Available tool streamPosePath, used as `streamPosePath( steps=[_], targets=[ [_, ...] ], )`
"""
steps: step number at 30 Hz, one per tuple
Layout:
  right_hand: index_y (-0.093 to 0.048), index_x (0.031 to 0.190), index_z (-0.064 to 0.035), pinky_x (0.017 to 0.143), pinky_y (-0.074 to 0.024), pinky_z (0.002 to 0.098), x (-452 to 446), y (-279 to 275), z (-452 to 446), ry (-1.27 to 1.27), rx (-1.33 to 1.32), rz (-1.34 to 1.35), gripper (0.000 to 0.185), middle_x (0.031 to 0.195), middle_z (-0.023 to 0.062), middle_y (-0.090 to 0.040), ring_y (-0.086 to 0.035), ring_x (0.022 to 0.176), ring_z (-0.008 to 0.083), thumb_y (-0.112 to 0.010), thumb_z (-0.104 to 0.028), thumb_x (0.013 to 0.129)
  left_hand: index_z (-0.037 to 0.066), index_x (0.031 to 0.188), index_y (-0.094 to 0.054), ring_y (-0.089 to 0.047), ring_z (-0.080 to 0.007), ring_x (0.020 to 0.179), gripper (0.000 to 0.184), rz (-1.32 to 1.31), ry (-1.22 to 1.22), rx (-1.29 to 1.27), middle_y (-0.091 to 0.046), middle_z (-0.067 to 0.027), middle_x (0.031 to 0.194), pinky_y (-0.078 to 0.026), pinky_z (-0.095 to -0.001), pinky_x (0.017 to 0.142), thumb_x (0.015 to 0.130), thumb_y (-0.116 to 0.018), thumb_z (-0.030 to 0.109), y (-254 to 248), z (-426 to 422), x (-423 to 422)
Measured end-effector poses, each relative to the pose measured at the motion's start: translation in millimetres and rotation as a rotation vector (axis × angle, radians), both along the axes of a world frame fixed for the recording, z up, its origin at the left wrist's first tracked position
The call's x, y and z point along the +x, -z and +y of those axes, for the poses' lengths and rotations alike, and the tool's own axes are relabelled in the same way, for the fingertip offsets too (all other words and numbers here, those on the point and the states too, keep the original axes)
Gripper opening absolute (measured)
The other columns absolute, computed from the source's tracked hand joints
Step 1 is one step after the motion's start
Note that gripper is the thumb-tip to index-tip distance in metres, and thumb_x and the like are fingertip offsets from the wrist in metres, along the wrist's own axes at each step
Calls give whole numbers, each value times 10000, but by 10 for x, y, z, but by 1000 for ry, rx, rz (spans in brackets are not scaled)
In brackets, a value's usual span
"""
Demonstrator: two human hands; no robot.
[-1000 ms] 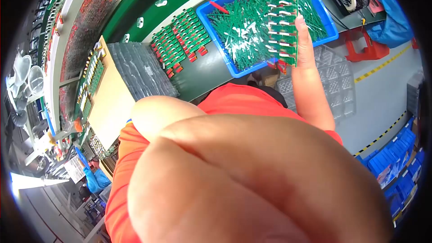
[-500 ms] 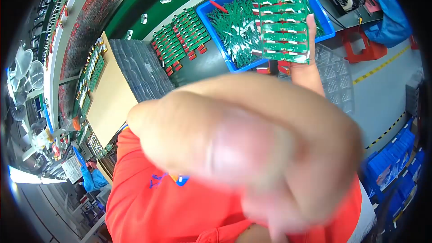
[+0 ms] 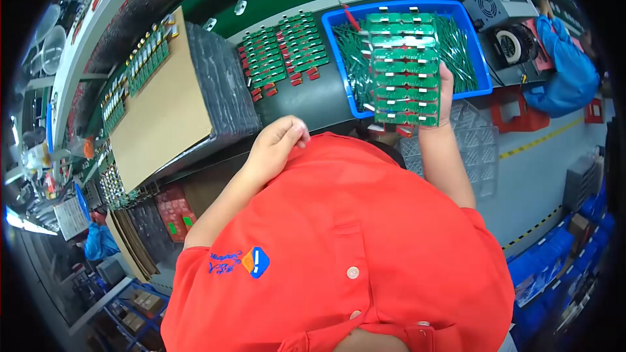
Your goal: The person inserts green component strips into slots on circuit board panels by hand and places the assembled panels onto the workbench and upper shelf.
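Note:
My right hand (image 3: 445, 101) grips a green circuit-board panel (image 3: 405, 72) by its right edge. The panel carries rows of small boards with white connectors, its face turned towards the camera above a blue bin (image 3: 484, 68). Green strips (image 3: 460, 52) fill that bin, and a red-handled tool (image 3: 351, 18) leans at its back left corner. In front of my body, my left hand (image 3: 279, 145) has its fingers curled closed, with nothing visible in them. More green board panels with red parts (image 3: 303, 45) lie on the dark bench left of the bin.
A tall stack of dark sheets (image 3: 228, 85) with a cardboard top (image 3: 160, 114) stands at the left. At the back right are a grey metal box (image 3: 503, 5) and a black reel (image 3: 515, 45). Beyond them is another person's blue sleeve (image 3: 564, 68). Clear trays (image 3: 473, 146) lie below the bench.
My left hand, large and blurred close to the camera before, has dropped to waist level. The panel in my right hand has turned from nearly edge-on to face the camera. The view has shifted.

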State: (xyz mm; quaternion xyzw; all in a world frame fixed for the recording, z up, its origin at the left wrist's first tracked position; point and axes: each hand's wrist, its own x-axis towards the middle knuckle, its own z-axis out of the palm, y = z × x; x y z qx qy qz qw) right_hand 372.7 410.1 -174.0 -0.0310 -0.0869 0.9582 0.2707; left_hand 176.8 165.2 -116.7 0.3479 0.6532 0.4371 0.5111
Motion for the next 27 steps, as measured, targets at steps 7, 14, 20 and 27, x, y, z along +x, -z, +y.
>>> streamPosePath(
  steps=[7,14,20,27],
  targets=[
    [-409,1373,-67,982,-365,611,-732,-453,-739,-291,-13,168,622,1385,208,-425,-453,1222,414,-349,-465,899,23,955,-558,-527,-85,735,173,92,-184,385,-573,-27,812,-449,-238,680,970,-467,169,-619,1,-601],
    [-379,1382,-45,959,-414,591,-1292,-891,-1372,-276,20,39,636,1368,221,-435,-489,1191,414,-420,-438,884,36,791,-561,-483,-54,611,221,188,-126,429,-511,25,653,-408,-222,570,936,-561,203,-1160,-439,-1258],
    [-444,1340,-41,954,-424,565,-1616,-1014,-1675,-344,38,16,571,1337,203,-482,-525,1155,393,-354,-426,928,70,750,-560,-434,-23,574,234,-42,-44,519,-508,47,617,-344,-182,520,942,-556,204,-1133,-779,-1729],
    [-499,1255,3,890,-502,401,-1913,-1426,-2005,-215,321,-280,424,1154,149,-610,-615,1019,260,-363,-283,973,71,778,-577,-457,-19,569,231,-33,-91,561,-534,38,615,-352,-172,515,951,-537,218,-1146,-1071,-2031]
  ],
)
